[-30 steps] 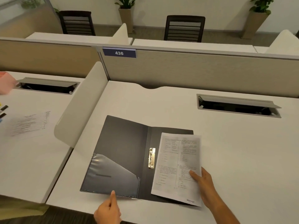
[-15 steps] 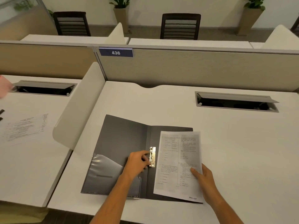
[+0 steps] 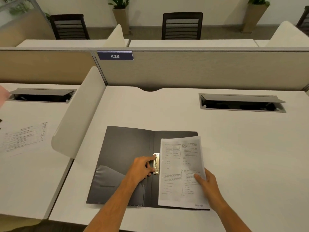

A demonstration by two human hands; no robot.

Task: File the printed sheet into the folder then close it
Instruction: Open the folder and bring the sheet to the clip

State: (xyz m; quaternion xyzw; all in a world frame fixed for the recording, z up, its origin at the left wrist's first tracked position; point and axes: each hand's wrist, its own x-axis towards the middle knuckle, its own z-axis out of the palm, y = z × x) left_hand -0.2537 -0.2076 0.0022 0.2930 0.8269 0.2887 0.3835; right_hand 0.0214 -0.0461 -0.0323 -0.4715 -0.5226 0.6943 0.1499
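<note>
A dark grey folder (image 3: pixel 127 148) lies open on the white desk (image 3: pixel 242 148). A brass clip (image 3: pixel 156 163) runs along its spine. My left hand (image 3: pixel 142 169) rests on the inside left cover with its fingers around the clip. The printed sheet (image 3: pixel 178 168) lies over the right half of the folder, just right of the clip, its right edge slightly lifted. My right hand (image 3: pixel 209 185) holds that sheet at its right edge, thumb on top. A clear pocket (image 3: pixel 107 183) sits at the lower left inside the cover.
A curved white divider (image 3: pixel 78 118) stands left of the folder. Beyond it another printed sheet (image 3: pixel 23 139) lies on the neighbouring desk. An open cable tray (image 3: pixel 240 102) is at the back right. A beige partition (image 3: pixel 200 71) closes the far edge.
My left hand came up from the desk's near edge to the brass clip and now grips it. The right hand keeps the sheet, whose right edge has lifted a little.
</note>
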